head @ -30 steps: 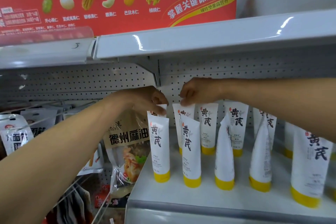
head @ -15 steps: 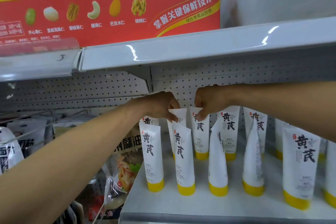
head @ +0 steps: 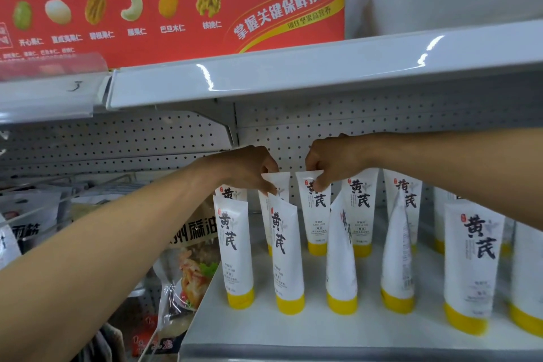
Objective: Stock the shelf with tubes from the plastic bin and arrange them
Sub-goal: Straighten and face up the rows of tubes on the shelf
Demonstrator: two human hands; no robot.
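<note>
Two white tubes with yellow caps stand cap-down in the back row of the shelf (head: pixel 367 329), each pinched at its flat top edge. The left hand (head: pixel 249 169) reaches in from the lower left, forearm stretched out, thumb and fingers clamped on the top of the left tube (head: pixel 277 185). The right hand (head: pixel 332 160) comes in from the right, knuckles up, fingertips closed on the top of the right tube (head: pixel 316 214). The two hands sit near each other, not touching.

More tubes of the same kind stand in front and to the right — each printed with the large black characters 黄芪 and a small red seal. A snack bag (head: pixel 191 258) hanging to the left reads 麻油. Above, a red banner (head: pixel 176 9) shows nuts and the words 掌握关键保鲜技术.
</note>
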